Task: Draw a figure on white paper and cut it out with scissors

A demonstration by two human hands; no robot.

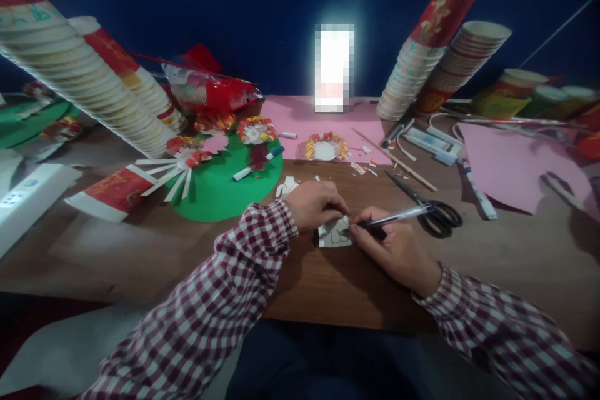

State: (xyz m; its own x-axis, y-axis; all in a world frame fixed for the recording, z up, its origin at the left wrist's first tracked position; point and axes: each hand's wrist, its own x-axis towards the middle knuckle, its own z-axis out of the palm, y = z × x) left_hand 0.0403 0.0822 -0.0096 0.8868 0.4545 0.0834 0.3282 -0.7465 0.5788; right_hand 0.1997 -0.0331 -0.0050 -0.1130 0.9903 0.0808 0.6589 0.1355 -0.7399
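Observation:
A small white piece of paper lies on the wooden table in front of me, with dark curved lines drawn on it. My left hand rests over its upper edge, fingers curled and pinching or pressing it. From the right, my right hand grips a pen with a clear barrel, its tip end at the paper's right side. The exact tip is hidden by the fingers. White paper scraps lie just beyond my left hand. Black-handled scissors lie open beyond my right hand.
Tall paper cup stacks lean at left, with more cup stacks at right. A green disc, pink sheets, paper flower rings, a wooden stick and markers surround the work. A power strip sits at left.

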